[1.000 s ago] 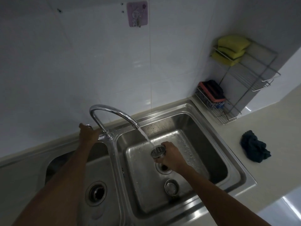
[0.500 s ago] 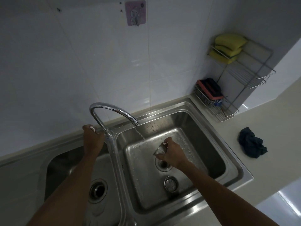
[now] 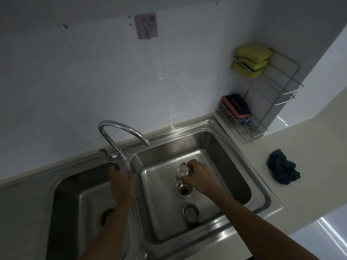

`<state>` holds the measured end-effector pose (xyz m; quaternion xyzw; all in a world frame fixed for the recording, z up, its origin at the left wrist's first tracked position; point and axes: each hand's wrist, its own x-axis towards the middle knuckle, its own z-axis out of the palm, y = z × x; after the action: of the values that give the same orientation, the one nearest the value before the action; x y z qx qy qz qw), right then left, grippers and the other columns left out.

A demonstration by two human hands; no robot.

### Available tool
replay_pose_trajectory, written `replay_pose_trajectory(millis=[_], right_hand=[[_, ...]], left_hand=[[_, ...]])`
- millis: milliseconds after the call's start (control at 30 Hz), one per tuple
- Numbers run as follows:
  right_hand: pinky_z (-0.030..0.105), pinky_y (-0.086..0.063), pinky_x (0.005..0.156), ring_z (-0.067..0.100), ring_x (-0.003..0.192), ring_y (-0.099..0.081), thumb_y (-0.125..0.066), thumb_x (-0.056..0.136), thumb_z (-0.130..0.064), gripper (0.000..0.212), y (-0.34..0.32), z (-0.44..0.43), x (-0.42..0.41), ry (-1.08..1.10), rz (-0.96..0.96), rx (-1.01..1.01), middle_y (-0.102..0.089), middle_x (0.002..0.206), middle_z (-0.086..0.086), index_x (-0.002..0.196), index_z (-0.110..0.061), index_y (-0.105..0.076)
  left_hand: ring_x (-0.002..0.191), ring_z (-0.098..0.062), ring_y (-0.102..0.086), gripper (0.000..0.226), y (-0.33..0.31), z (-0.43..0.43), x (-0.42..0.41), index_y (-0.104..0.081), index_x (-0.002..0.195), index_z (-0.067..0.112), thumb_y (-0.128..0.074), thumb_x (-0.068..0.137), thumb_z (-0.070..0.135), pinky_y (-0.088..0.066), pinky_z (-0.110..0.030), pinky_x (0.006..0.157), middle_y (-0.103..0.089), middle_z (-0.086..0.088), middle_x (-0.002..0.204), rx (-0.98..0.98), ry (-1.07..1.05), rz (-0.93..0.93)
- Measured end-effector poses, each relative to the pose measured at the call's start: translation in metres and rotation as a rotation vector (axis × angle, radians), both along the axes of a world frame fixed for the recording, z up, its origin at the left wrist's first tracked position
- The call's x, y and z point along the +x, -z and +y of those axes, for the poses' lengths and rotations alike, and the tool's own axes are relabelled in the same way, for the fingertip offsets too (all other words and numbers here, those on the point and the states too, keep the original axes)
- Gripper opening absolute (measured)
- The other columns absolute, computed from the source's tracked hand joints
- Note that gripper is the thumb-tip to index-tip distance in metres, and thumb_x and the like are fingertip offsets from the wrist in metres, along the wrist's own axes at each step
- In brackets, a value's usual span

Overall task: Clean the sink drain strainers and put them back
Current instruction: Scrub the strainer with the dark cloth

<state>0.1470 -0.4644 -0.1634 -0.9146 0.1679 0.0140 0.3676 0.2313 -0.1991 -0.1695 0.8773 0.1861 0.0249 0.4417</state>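
Observation:
My right hand (image 3: 199,175) holds a small metal drain strainer (image 3: 182,169), tilted on its side, just above the open drain (image 3: 185,190) of the right basin (image 3: 231,158). A second strainer (image 3: 190,212) lies on the basin floor nearer to me. My left hand (image 3: 121,182) hangs over the divider between the basins, below the tap lever (image 3: 106,153), fingers loosely apart and holding nothing. The left basin's drain (image 3: 106,215) is open and partly hidden by my left arm. No water runs from the chrome faucet (image 3: 124,132).
A wire rack (image 3: 262,109) stands in the counter's back corner, with yellow sponges (image 3: 251,59) on top and a pink-and-black scrubber (image 3: 236,106) below. A dark crumpled cloth (image 3: 282,169) lies on the counter right of the sink. White tiled wall behind.
The water has stopped. My left hand left the tap lever and dropped toward the sink divider. My right hand lowered the strainer from under the spout toward the drain and tilted it.

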Motion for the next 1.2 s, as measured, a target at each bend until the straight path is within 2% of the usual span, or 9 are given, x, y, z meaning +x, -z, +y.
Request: replay_pose_trajectory(millis=[133,267,433,567,667,767,967,1100,1200], right_hand=[[0.028,-0.056,0.081,0.009,0.092,-0.065,-0.088,0.066,-0.048,0.067,0.003,-0.021,-0.021,0.017,-0.014,0.126,-0.068,0.108,-0.006,0.120,-0.022,-0.057],[0.032,-0.058,0.083,0.012,0.092,-0.067,-0.090,0.070,-0.035,0.064,0.003,-0.036,-0.040,-0.017,-0.030,0.177,-0.068,0.105,-0.002,0.120,-0.016,-0.054],[0.019,-0.054,0.077,0.001,0.089,-0.065,-0.087,0.074,-0.034,0.051,0.004,-0.058,-0.061,-0.052,-0.074,0.196,-0.066,0.100,-0.012,0.111,-0.026,-0.053],[0.024,-0.053,0.085,0.010,0.101,-0.065,-0.086,0.074,-0.036,0.064,0.003,-0.090,-0.071,-0.136,-0.041,0.151,-0.065,0.118,-0.005,0.126,-0.025,-0.052],[0.039,-0.052,0.094,0.024,0.114,-0.059,-0.079,0.079,-0.040,0.069,0.004,-0.134,-0.078,-0.094,0.060,-0.086,-0.059,0.130,0.005,0.138,-0.022,-0.046],[0.040,-0.053,0.090,0.025,0.114,-0.055,-0.064,0.089,-0.040,0.056,0.005,-0.183,-0.092,-0.080,0.138,-0.349,-0.055,0.132,0.007,0.138,-0.023,-0.042],[0.048,-0.041,0.106,0.036,0.131,-0.041,-0.054,0.093,-0.031,0.046,0.001,-0.253,-0.112,0.090,0.167,-0.667,-0.041,0.149,0.014,0.136,-0.017,-0.047],[0.053,-0.041,0.100,0.045,0.129,-0.037,-0.055,0.094,-0.042,0.056,0.008,-0.284,-0.125,0.241,0.357,-0.529,-0.026,0.156,0.010,0.146,-0.029,-0.035],[0.046,-0.050,0.090,0.044,0.117,-0.049,-0.059,0.095,-0.035,0.052,0.012,-0.301,-0.127,0.203,0.368,-0.438,-0.046,0.142,0.015,0.143,-0.023,-0.043]], left_hand=[[0.100,-0.029,-0.069,0.046,0.016,-0.060,-0.044,-0.064,0.107,0.020,-0.053,0.093,0.063,-0.046,-0.031,0.075,-0.067,0.002,0.098,-0.078,0.377,0.183],[0.114,-0.013,-0.061,0.079,0.000,-0.130,-0.064,-0.046,0.135,0.033,-0.064,0.075,0.082,-0.053,-0.037,0.099,-0.059,0.013,0.121,-0.347,0.612,0.465],[0.109,-0.017,-0.066,0.069,-0.005,-0.180,-0.076,-0.053,0.140,0.016,-0.079,0.084,0.047,-0.057,-0.044,0.097,-0.064,-0.002,0.128,-0.224,0.660,0.377],[0.079,0.000,-0.070,0.049,-0.006,-0.195,-0.084,-0.061,0.120,0.013,-0.084,0.082,0.033,-0.059,-0.022,0.075,-0.068,0.000,0.105,-0.235,0.581,0.354],[0.090,-0.021,-0.073,0.052,-0.004,-0.199,-0.082,-0.064,0.109,0.005,-0.083,0.081,0.044,-0.057,-0.031,0.072,-0.073,-0.011,0.103,-0.322,0.370,0.478],[0.078,-0.026,-0.068,0.058,-0.005,-0.200,-0.085,-0.068,0.114,0.003,-0.078,0.082,0.050,-0.051,-0.028,0.054,-0.073,-0.017,0.095,-0.553,0.157,0.687],[0.090,-0.030,-0.065,0.058,0.004,-0.215,-0.088,-0.067,0.118,0.007,-0.073,0.085,0.054,-0.051,-0.030,0.066,-0.071,-0.022,0.115,-0.634,0.110,0.777],[0.075,-0.025,-0.065,0.053,0.001,-0.220,-0.087,-0.064,0.109,0.010,-0.071,0.086,0.057,-0.052,-0.029,0.064,-0.069,-0.020,0.098,-0.720,0.106,0.852],[0.068,-0.024,-0.065,0.057,-0.002,-0.217,-0.084,-0.062,0.111,0.008,-0.068,0.087,0.059,-0.052,-0.028,0.060,-0.070,-0.024,0.100,-0.790,0.085,0.905]])
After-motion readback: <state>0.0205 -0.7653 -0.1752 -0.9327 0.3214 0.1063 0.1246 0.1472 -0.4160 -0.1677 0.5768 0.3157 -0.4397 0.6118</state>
